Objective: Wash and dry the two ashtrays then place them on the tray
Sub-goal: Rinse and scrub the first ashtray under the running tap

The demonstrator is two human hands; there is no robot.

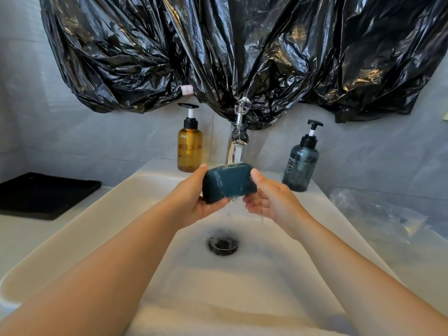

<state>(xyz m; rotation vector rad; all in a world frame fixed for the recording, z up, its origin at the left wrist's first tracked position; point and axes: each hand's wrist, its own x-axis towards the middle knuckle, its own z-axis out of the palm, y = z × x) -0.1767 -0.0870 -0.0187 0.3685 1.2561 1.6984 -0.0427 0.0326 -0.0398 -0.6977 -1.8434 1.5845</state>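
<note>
Black sheeting (218, 57) hangs above a white sink (97, 214) set in the bench (21, 238). Over the basin, under the running tap (236, 141), both hands clamp a teal ashtray (229, 183). The left hand (194, 204) grips its left end. The right hand (269, 202) thumbs its right end, fingers cupped beneath. A black tray (41, 192) lies at the bench's left edge.

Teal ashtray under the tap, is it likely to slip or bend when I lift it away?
The ashtray is probably slippery: water from the faucet runs over it. It looks rigid, showing straight blocky edges between the left hand and right hand.
</note>
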